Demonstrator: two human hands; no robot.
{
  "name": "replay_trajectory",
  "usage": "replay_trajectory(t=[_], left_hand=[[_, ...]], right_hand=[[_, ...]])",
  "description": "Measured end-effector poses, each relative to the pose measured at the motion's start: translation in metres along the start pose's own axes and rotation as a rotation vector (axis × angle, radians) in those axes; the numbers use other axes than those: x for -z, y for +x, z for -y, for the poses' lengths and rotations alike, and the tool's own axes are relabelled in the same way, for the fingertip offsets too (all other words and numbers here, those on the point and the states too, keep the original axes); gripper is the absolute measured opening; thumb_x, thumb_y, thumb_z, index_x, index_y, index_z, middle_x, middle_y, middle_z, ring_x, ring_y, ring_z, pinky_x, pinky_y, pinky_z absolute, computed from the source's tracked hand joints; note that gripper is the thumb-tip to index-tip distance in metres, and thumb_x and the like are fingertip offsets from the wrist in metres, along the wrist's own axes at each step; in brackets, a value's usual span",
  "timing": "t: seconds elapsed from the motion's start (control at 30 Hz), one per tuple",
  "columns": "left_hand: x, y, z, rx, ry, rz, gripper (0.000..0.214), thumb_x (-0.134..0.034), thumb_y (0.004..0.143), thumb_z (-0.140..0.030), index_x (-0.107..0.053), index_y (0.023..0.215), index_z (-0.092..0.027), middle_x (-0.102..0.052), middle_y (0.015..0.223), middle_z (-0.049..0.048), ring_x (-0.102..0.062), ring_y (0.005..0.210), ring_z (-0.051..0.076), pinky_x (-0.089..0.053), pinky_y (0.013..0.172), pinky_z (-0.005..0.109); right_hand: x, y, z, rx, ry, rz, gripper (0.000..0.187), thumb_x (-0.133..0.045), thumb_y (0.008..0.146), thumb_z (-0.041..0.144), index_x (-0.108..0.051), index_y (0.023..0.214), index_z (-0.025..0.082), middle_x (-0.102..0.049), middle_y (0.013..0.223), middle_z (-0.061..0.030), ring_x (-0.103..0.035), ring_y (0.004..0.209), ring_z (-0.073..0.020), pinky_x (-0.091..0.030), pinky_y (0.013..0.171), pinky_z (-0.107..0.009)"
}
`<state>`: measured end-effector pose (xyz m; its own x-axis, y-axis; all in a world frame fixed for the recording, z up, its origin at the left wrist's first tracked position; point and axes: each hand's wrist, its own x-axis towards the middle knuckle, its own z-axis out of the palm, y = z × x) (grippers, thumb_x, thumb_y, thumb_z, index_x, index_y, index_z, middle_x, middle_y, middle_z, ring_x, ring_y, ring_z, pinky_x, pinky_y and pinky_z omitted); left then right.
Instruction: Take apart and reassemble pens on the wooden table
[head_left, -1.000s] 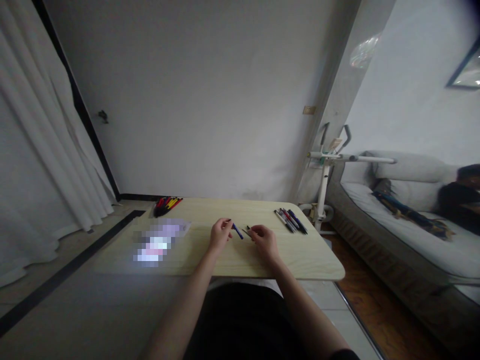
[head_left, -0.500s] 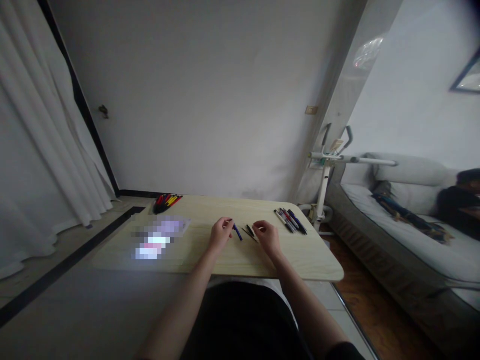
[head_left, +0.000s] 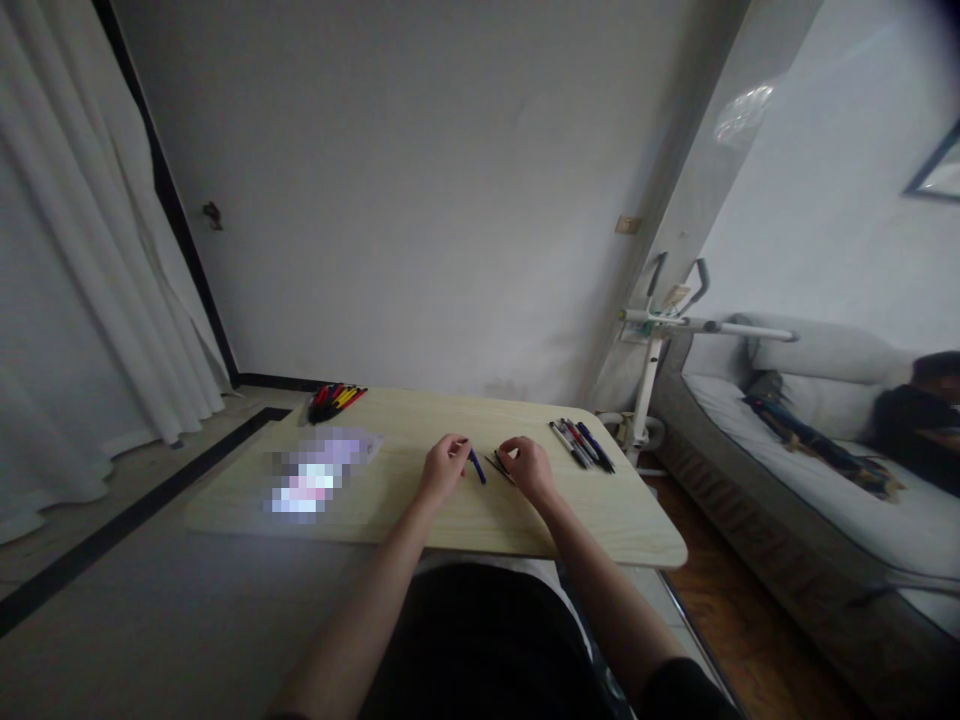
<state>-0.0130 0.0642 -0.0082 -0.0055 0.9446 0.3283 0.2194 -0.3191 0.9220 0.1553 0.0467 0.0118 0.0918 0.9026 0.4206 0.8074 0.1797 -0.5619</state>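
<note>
Head view: I look forward and down at a pale wooden table [head_left: 465,525], with both my bare forearms reaching onto it.
Left hand: my left hand [head_left: 442,468] is closed, the fingertips pinching the far end of a blue pen [head_left: 477,466].
Blue pen: it slants from my left fingers toward 5 o'clock, and its lower end is at the table top or just over it (I cannot tell which).
Right hand: my right hand [head_left: 529,468] is curled with the fingers down on some thin dark pieces [head_left: 498,464]; I cannot tell if it grips them or only touches them.
Thin dark pieces: they lie just beside the blue pen, at 3 o'clock from it, between my two hands, and are too small to name exactly.
Row of pens: at 2 o'clock from my right hand, a row of dark and red pens [head_left: 582,443] lies side by side near the table's right edge.
Coloured bundle: at 10 o'clock, on the far left corner, is a bundle of red, yellow and black pens [head_left: 334,402], well apart from my hands.
Progress, as I judge: only one pen is in my hands, and the pieces beside it are not joined to it; the row and the bundle lie untouched.
Room: a sofa [head_left: 825,500] stands at 3 o'clock, where another person [head_left: 911,415] sits.
</note>
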Motion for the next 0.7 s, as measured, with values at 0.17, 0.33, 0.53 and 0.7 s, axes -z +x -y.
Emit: replay_trajectory(t=[0.17,0.33,0.53,0.7], left_hand=[[-0.001,0.000,0.001,-0.010,-0.002,0.005,0.029,-0.050,0.073,-0.040,-0.057,0.086,-0.015,-0.061,0.072,0.0025,-0.050,0.041,0.007,-0.037,0.038,0.018],[-0.001,0.000,-0.001,-0.003,-0.007,0.001,0.029,-0.052,0.072,-0.040,-0.057,0.086,-0.015,-0.062,0.074,0.0032,-0.049,0.040,0.007,-0.037,0.038,0.019],[-0.001,0.000,-0.001,-0.003,-0.021,-0.003,0.026,-0.053,0.072,-0.038,-0.058,0.085,-0.016,-0.062,0.073,0.0032,-0.050,0.042,0.008,-0.037,0.039,0.018],[-0.001,-0.001,-0.003,0.000,-0.029,-0.009,0.026,-0.054,0.072,-0.037,-0.059,0.085,-0.015,-0.062,0.072,0.0033,-0.048,0.041,0.007,-0.036,0.038,0.017]], right_hand=[[-0.003,0.003,0.005,0.018,-0.133,0.044,0.016,-0.054,0.072,0.026,-0.068,0.076,0.020,-0.063,0.083,-0.0044,-0.056,0.076,-0.0144,-0.039,0.069,-0.022],[-0.004,0.009,0.012,0.037,-0.243,0.111,0.017,-0.053,0.074,0.028,-0.069,0.077,0.021,-0.062,0.086,-0.0058,-0.056,0.079,-0.0155,-0.037,0.065,-0.022],[-0.004,0.012,0.016,0.072,-0.313,0.161,0.018,-0.053,0.074,0.029,-0.070,0.077,0.022,-0.062,0.085,-0.0062,-0.055,0.079,-0.0163,-0.037,0.064,-0.022],[-0.003,0.013,0.016,0.059,-0.330,0.171,0.018,-0.054,0.074,0.029,-0.070,0.078,0.022,-0.062,0.086,-0.0073,-0.055,0.082,-0.0172,-0.037,0.066,-0.023]])
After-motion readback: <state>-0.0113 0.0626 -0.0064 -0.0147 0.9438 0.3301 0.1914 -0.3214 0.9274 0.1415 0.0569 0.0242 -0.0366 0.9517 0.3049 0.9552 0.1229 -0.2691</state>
